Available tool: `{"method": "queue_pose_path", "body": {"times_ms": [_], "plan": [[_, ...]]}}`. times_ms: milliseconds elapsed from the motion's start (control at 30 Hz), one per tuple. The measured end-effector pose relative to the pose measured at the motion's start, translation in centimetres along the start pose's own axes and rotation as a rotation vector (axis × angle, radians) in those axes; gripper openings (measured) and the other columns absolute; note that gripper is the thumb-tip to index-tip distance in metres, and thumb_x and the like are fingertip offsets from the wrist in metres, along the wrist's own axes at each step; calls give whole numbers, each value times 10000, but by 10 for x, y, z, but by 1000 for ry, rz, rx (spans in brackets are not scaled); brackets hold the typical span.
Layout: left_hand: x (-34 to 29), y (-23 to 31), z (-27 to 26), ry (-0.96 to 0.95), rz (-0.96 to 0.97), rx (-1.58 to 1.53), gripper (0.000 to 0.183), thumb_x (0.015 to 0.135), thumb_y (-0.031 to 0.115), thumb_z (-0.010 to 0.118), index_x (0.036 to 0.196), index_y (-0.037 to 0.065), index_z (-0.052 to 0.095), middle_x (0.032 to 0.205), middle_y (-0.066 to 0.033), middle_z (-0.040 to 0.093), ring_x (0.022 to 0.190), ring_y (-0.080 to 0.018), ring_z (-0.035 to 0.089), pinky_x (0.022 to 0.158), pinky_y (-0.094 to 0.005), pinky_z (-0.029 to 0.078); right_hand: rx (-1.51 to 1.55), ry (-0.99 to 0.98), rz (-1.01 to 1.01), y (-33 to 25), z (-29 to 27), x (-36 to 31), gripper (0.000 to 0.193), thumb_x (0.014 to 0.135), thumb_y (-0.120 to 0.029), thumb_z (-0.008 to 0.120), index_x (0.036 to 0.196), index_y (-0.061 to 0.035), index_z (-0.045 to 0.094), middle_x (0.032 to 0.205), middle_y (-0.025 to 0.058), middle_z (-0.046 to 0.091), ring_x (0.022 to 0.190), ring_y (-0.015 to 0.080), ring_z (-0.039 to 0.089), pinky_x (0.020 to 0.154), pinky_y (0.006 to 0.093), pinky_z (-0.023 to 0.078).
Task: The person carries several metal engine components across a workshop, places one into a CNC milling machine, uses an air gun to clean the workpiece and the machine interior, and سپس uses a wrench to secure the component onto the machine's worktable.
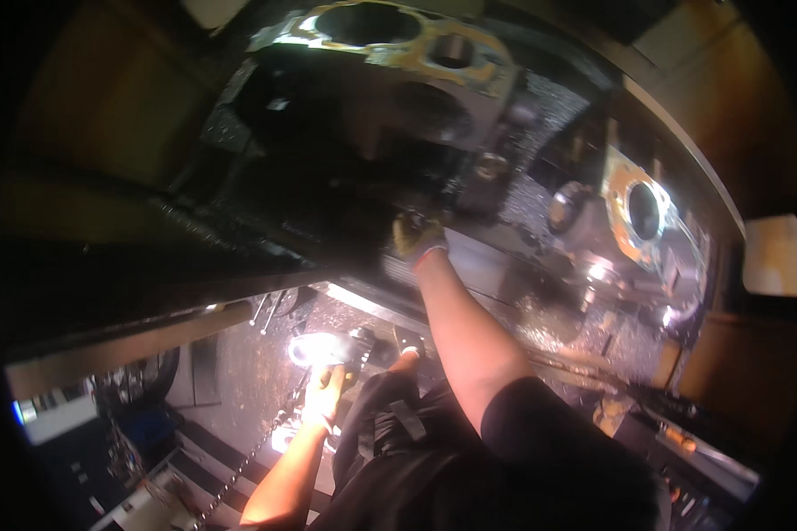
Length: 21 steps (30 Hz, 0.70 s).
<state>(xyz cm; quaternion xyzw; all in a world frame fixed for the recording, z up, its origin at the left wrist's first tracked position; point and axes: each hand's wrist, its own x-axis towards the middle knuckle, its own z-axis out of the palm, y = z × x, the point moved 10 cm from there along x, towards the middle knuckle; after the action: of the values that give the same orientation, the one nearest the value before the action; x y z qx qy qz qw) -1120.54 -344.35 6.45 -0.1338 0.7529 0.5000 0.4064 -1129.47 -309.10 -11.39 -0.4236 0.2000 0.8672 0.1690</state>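
Observation:
My left hand [326, 389], low and left of the middle, wears a pale glove and is closed. It is right below a glaring bright metal part [316, 349] and a dark ribbed cylinder [360, 343]; glare hides what the fingers grip. Farther forward, my right hand [419, 237] in a yellow-and-grey glove is closed at the shadowed front of a large dark metal housing [363, 111]. Whatever it holds cannot be made out. Next to that hand lies a pale flat plate [474, 263]. A dark chain [250, 457] runs down past my left forearm.
At the right stands an oily casting with a round flanged opening [644, 211]. Yellowish residue rims the top openings [452, 50] of the large housing. A metal ledge [363, 303] crosses between my arms. Several tools, one with an orange handle [677, 438], lie at lower right.

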Motion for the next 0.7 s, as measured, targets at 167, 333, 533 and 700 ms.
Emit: {"method": "queue_pose_path", "body": {"times_ms": [167, 333, 533, 700], "plan": [[5, 37, 53, -185, 35, 297, 357, 944, 318, 682, 1123, 11, 714, 951, -58, 757, 834, -132, 685, 760, -270, 526, -577, -37, -72, -47, -73, -84, 664, 1027, -539, 527, 1529, -119, 410, 1523, 164, 477, 1275, 368, 569, 1083, 509, 456], [-23, 107, 196, -384, 149, 377, 391, 883, 377, 785, 1038, 28, 699, 835, -51, 719, 749, -154, 670, 659, -296, 573, -865, 271, -312, -171, -165, -292, 779, 1024, -672, 399, 1501, -59, 453, 1389, 220, 611, 1238, 374, 613, 1081, 511, 475], [-71, 162, 375, -816, 360, 254, 483, 1009, 480, 610, 1213, 43, 607, 1003, -55, 666, 884, -174, 658, 788, -328, 548, -744, 295, -970, -349, -155, -489, 840, 1007, -757, 249, 1369, -60, 549, 1105, 133, 707, 929, 243, 669, 887, 416, 551], [-74, 146, 428, -665, -26, -330, 569, 1058, 578, 410, 1163, 50, 597, 977, -104, 618, 943, -274, 665, 825, -411, 563, -581, 26, -816, -371, -124, -482, 870, 996, -770, 247, 1245, -12, 594, 911, 120, 700, 723, 200, 639, 652, 331, 517]]}}
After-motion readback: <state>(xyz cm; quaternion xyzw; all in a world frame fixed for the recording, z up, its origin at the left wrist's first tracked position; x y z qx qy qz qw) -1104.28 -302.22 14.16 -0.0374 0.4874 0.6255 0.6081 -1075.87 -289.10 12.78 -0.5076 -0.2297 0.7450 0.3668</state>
